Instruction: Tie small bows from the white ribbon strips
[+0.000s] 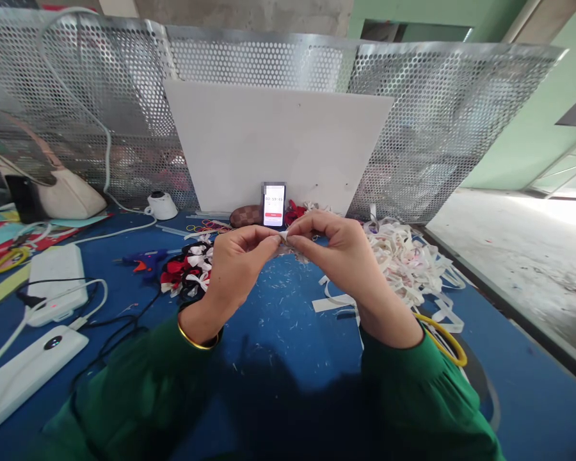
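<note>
Raised over the middle of the blue table, my left hand (242,259) and my right hand (336,246) meet fingertip to fingertip. Both pinch a small piece of white ribbon (283,236), most of it hidden by the fingers. Left of my left hand lies a pile of red, white and black ribbon bows (187,269). To the right of my right hand spreads a heap of loose white ribbon (403,256). A flat white strip (333,303) rests on the table below my right hand.
A phone (273,205) showing a timer leans at a white board (278,141). On the left are a blue glue gun (146,259), a power strip (57,282), a white power bank (33,378) and cables. Yellow-handled scissors (444,339) lie beside my right forearm.
</note>
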A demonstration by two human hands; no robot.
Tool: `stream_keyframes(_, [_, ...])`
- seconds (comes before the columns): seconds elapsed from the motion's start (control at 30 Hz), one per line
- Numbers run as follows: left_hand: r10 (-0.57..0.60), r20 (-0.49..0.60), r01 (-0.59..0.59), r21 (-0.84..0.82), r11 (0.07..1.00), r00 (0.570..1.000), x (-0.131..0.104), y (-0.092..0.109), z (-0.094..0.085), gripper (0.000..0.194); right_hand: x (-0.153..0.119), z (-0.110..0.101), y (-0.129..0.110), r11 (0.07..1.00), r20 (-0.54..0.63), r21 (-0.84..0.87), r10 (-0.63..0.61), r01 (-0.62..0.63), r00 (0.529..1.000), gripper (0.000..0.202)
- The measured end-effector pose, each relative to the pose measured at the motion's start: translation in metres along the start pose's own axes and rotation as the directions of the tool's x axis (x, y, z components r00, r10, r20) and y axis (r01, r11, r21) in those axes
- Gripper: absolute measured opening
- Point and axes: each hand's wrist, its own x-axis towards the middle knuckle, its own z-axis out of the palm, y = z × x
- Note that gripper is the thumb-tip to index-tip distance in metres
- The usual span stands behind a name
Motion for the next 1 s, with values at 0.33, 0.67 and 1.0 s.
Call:
stream_keyframes(0.33, [0.006, 0.000, -0.006, 0.026, 1.000, 1.000, -0.0005, 0.0004, -0.0005, 0.009, 0.0004, -0.0030, -0.0003, 1.000, 0.021, 0.019, 0.018, -0.019, 1.000, 0.007])
stream_keyframes(0.67, [-0.001, 0.020, 0.000, 0.024, 1.000, 1.000, -0.0010, -0.0005, 0.0008, 0.009, -0.0003, 0.0004, 0.0001, 1.000, -0.009, -0.008, 0.007, -0.007, 1.000, 0.009])
stream_keyframes(1.0, [0.002, 0.009, -0.003, 0.015, 1.000, 1.000, -0.0009, -0.0007, 0.0004, 0.009, -0.0002, 0.0019, 0.0012, 0.999, -0.027, 0.017, 0.040, -0.040, 0.999, 0.009])
